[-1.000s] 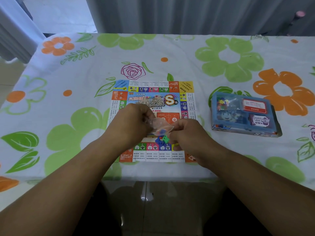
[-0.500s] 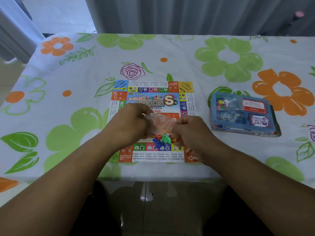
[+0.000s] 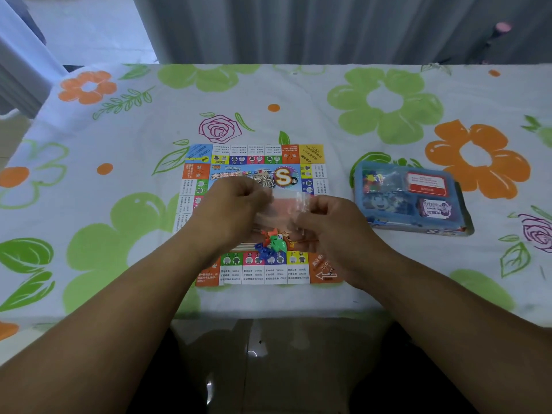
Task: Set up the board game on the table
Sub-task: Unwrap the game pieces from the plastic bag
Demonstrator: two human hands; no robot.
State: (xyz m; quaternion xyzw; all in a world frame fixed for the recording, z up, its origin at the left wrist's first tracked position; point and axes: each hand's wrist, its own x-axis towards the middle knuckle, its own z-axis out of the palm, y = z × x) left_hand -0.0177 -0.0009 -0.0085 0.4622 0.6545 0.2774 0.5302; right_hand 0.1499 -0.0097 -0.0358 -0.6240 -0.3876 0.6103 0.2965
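Game board lies flat at the centre of the frame, on the biggest thing I can see from here: one table under a white cloth printed with green and orange flowers. A grey curtain hangs behind the table's far edge, across the top of the frame.

My view of the board is partly blocked. Two forearms come in from the lower corners, and they hide the board's middle and part of its lower left, along with both hands.

Right of centre, apart from the board, sits one blue game box. I count two card stacks in it, one red and one purple, and a packet of mixed coloured bits in its upper left compartment.

Over the board, the left hand and the right hand each pinch one side of a single clear plastic bag, with the fingers curled onto it.

Below the bag is one small clump of playing pieces in green, blue and orange. They are too bunched for me to count. I can't tell whether they hang inside the bag's bottom or lie on the board.
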